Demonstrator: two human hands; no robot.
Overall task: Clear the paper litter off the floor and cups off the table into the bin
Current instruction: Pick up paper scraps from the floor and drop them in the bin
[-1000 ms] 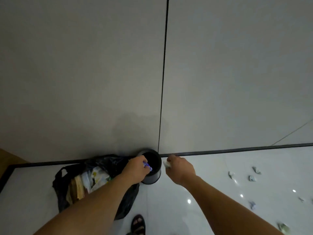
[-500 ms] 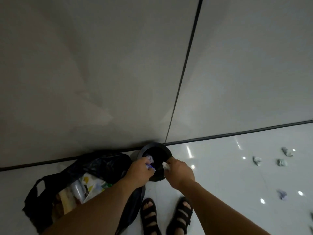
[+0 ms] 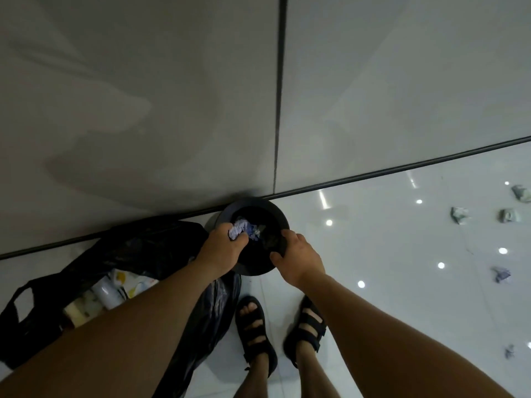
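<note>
A round black bin (image 3: 258, 204) stands on the white floor against the wall. My left hand (image 3: 219, 249) reaches over its left rim and grips a crumpled white-and-blue paper (image 3: 238, 226) above the opening. More crumpled scraps (image 3: 256, 232) lie inside the bin. My right hand (image 3: 300, 258) is over the bin's right rim, thumb and fingers apart, with no paper showing in it. Several crumpled paper pieces lie on the floor to the right, among them one (image 3: 459, 215) near another (image 3: 510, 216), and one (image 3: 501, 274) nearer to me.
A black plastic bag (image 3: 149, 248) lies open on the floor left of the bin, holding white cups and packaging (image 3: 107, 294). My feet in black sandals (image 3: 254, 326) stand just before the bin. A grey panelled wall (image 3: 172, 110) rises behind it.
I have come closer and now look down into the bin. Both hands moved over its mouth. The white scrap my right hand held is no longer visible in it.
</note>
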